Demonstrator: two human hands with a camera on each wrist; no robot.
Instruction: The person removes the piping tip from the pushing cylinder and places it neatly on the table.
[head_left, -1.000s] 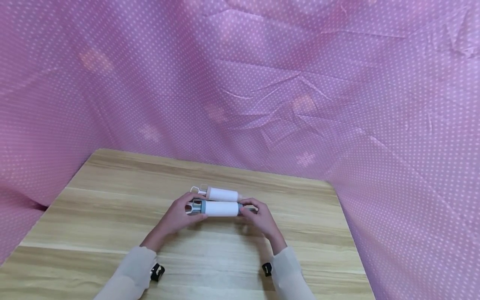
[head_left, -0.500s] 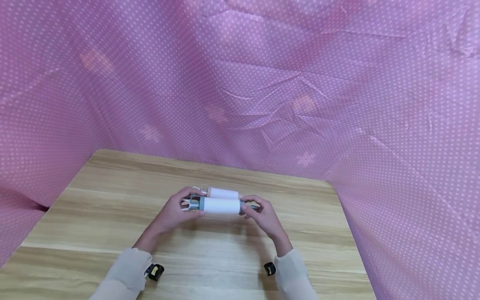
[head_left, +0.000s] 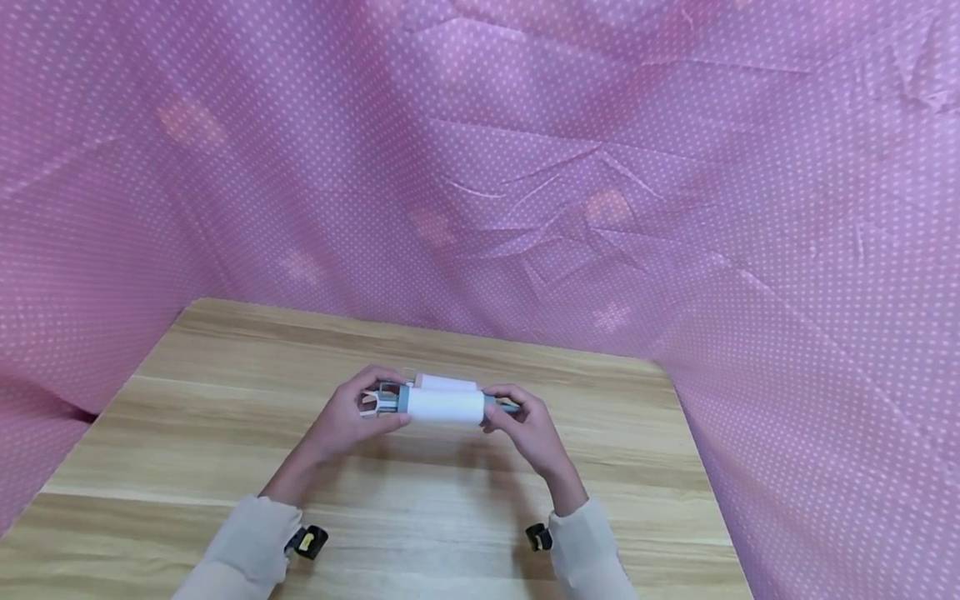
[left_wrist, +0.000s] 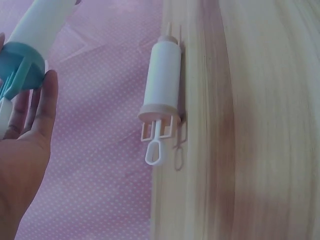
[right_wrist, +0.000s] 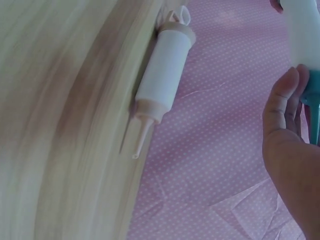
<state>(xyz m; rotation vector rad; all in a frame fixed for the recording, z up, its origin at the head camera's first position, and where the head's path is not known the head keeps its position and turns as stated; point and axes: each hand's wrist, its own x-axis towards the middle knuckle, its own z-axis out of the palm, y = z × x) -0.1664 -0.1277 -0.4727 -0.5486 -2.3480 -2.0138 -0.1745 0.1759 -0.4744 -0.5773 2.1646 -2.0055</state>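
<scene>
A large plastic syringe with a white barrel and teal ends is held level above the table, between both hands. My left hand grips its collar end, fingers and thumb round the teal flange; the white plunger loop lies inside the palm. At the opposite end my right hand pinches the teal nozzle cap, whose thin tip points along the palm. Just behind, a second syringe with beige ends lies on the table, its plunger loop to the left. In the head view the held barrel partly covers it.
The wooden table has its far edge beyond the beige syringe. Pink dotted cloth hangs behind and on both sides. A small black device sits at the left wrist, another black device at the right.
Both hands have raised the teal syringe from beside the beige one, and it now overlaps more of it in the head view. The beige syringe has stayed put.
</scene>
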